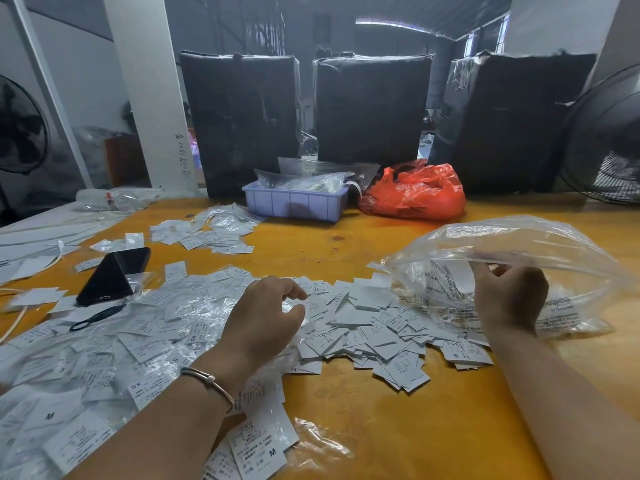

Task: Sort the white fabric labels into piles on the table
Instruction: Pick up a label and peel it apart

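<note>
Loose white labels heaped centre table, more spread toward 8 o'clock. Right hand at 3 o'clock pinches clear bag rim. Left hand hovers over heap, fingers loosely curled, empty. Risk: lifted bag sweeps labels together, mixing sizes.

Bare desk lies open along the near edge between both forearms and across the middle. Labels cover the left side; a phone, tray, red bag and black bales block the far edge.
</note>
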